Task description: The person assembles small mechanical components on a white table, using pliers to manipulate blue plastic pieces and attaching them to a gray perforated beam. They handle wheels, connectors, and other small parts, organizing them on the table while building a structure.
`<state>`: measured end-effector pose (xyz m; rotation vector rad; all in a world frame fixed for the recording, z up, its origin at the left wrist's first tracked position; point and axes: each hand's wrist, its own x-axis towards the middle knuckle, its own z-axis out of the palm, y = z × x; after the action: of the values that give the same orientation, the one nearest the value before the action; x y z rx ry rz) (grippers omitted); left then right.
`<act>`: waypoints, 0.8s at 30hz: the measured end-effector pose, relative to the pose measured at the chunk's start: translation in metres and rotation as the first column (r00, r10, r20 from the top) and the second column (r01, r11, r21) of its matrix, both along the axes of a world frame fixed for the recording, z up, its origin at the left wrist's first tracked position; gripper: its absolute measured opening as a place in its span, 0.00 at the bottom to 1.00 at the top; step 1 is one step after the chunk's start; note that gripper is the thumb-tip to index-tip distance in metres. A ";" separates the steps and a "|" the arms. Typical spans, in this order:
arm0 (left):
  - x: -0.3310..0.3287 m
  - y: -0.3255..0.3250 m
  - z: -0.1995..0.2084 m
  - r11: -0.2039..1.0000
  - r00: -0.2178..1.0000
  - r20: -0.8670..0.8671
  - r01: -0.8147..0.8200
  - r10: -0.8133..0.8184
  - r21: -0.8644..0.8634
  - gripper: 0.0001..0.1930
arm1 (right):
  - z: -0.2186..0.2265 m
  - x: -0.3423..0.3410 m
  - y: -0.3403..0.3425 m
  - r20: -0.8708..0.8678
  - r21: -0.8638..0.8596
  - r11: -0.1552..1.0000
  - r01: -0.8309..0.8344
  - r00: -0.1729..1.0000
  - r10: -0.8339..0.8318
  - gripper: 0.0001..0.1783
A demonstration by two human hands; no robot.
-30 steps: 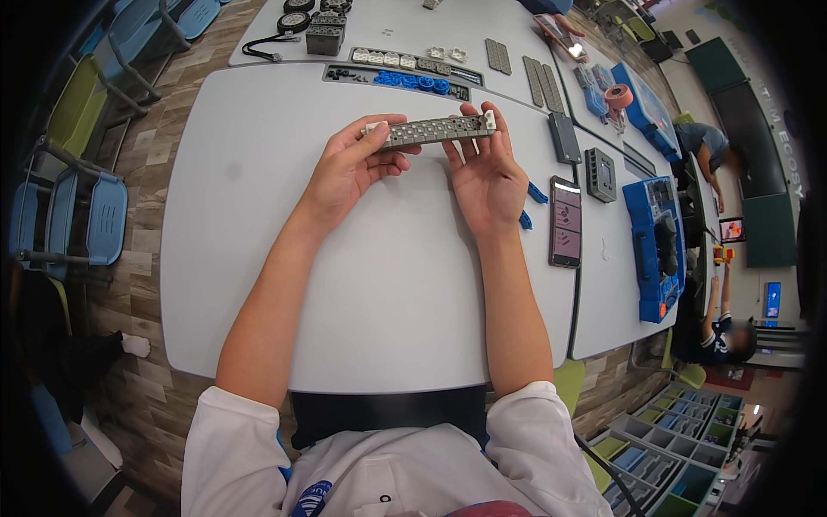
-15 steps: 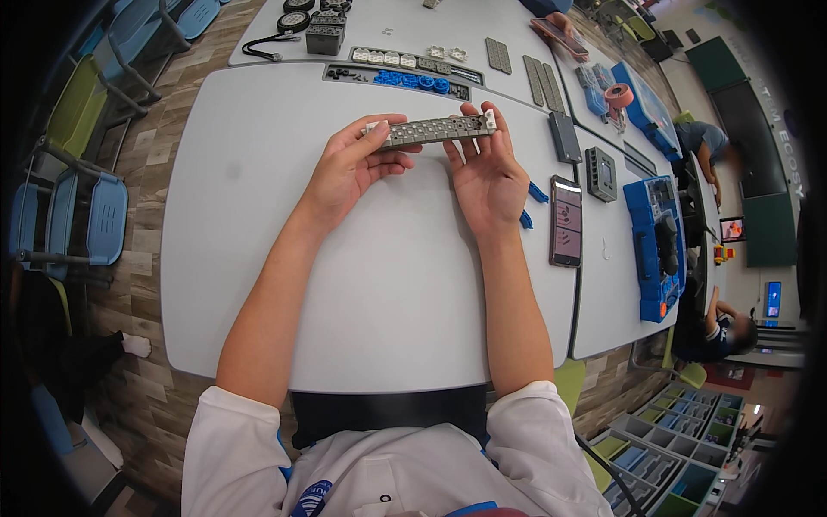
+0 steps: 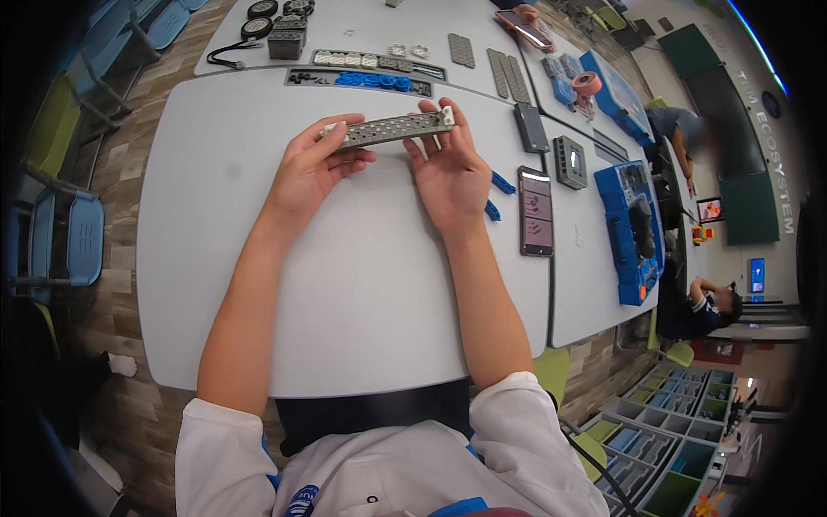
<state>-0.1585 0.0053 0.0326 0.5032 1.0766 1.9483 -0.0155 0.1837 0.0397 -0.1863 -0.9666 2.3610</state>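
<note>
Above the far part of the white table, I hold a long grey perforated building plate (image 3: 392, 130) with small white connector blocks at both ends. My left hand (image 3: 312, 164) pinches its left end, thumb on top and fingers curled beneath. At the right end, the fingers of my right hand (image 3: 452, 177) close around the plate by the white block, palm turned up. Two blue curved pieces (image 3: 498, 196) lie on the table just right of my right hand. Beyond them rests a phone (image 3: 536, 211) with pictures of parts on its screen.
A parts tray (image 3: 362, 80) with blue, white and grey pieces lies beyond my hands. Grey plates (image 3: 508, 76), a dark flat box (image 3: 531, 127) and a grey controller block (image 3: 570, 162) sit to the right. Farther right stands a blue bin (image 3: 633, 233). Wheels (image 3: 257, 28) are far left.
The whole view has shifted, so the table and hands appear farther left. My grip on the grey plate looks the same.
</note>
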 end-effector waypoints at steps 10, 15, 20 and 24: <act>-0.001 -0.002 0.000 1.000 1.000 -0.008 0.009 -0.009 0.005 0.26 | 0.002 -0.001 -0.003 0.040 0.005 1.000 0.018 0.999 -0.018 0.26; -0.002 -0.002 0.000 1.000 1.000 -0.004 0.009 -0.009 0.007 0.26 | 0.002 -0.001 -0.002 0.045 0.005 1.000 0.019 0.999 -0.019 0.26; -0.001 -0.002 0.001 1.000 1.000 -0.004 0.005 -0.005 -0.002 0.26 | 0.000 -0.002 -0.001 0.038 0.003 1.000 0.013 0.999 -0.013 0.26; -0.001 -0.002 0.001 1.000 1.000 -0.005 0.004 -0.004 0.000 0.26 | -0.002 -0.001 0.000 0.030 0.011 1.000 0.004 1.000 -0.004 0.28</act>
<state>-0.1595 0.0032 0.0336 0.5105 1.0784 1.9439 -0.0168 0.1835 0.0381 -0.2199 -0.9919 2.3554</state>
